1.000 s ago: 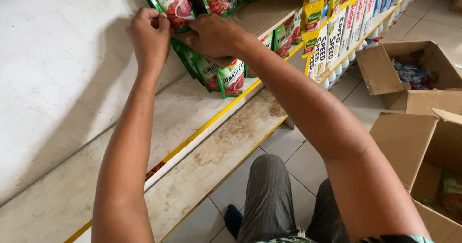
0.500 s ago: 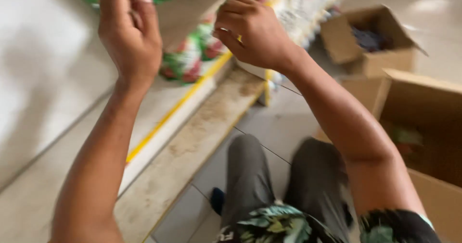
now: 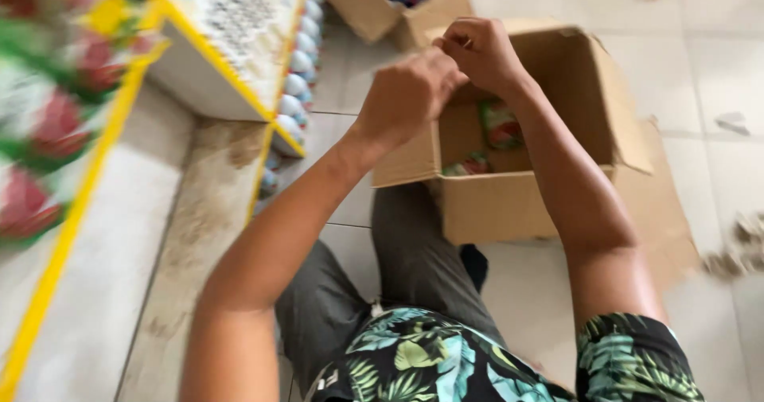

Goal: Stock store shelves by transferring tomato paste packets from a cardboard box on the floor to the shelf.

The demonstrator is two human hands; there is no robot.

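Hands (image 3: 446, 76) moved fr shelf (image 3: 87, 171) to box (image 3: 509, 203).

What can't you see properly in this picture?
- Head view: whether the left hand and right hand pinch anything; the fingers hide it.
- Most of the cardboard box inside, behind its wall and the arms.
- Red-and-green packets on the shelf: motion-blurred.

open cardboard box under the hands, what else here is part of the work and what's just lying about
In hand:
- left hand and right hand, together above the open cardboard box
- red and green pouches inside it

Lying about:
- second box behind
- shelf with blurred packets
- cardboard scraps on the floor
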